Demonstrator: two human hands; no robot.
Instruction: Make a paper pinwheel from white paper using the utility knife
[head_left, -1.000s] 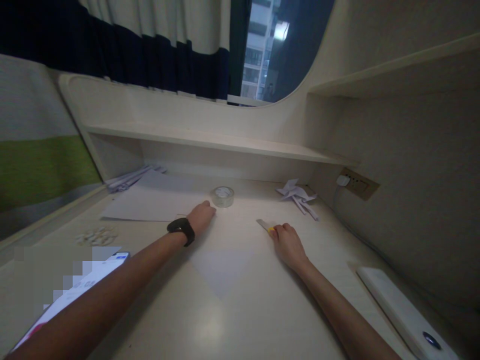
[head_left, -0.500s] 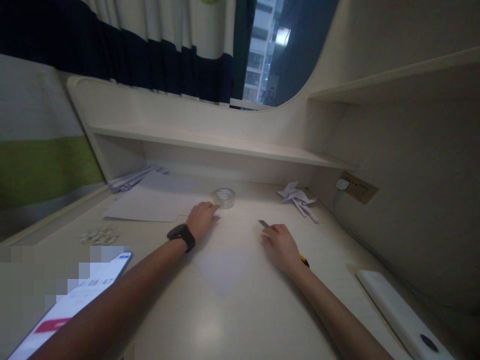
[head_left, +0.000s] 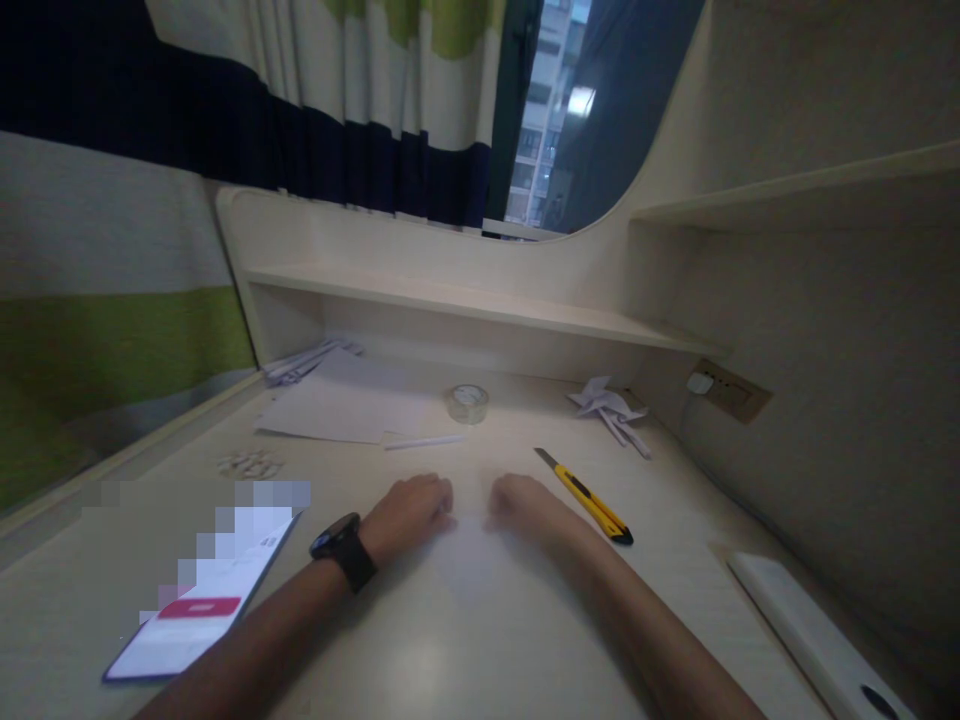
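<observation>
A small piece of white paper (head_left: 471,565) lies flat on the desk in front of me, one corner towards me. At its left edge is my left hand (head_left: 412,515), fingers curled and closed on the paper's edge, with a dark watch on the wrist. My right hand (head_left: 525,508) is bent over the right side of the paper. Motion smears its fingers, so its grip cannot be made out. To the right of that hand lies a yellow utility knife (head_left: 589,495), blade out. A thin white paper stick (head_left: 425,442) rests beyond my left hand.
A roll of clear tape (head_left: 468,404) stands at the back, with white sheets (head_left: 337,400) to its left. Folded paper pinwheels (head_left: 606,405) lie back right. A phone (head_left: 217,610) and a pile of small white pieces (head_left: 251,464) are at left, a white box (head_left: 810,630) at right.
My right hand has let go of the utility knife, which now lies on the desk. My left hand has drawn back from near the tape to the paper, uncovering the paper stick.
</observation>
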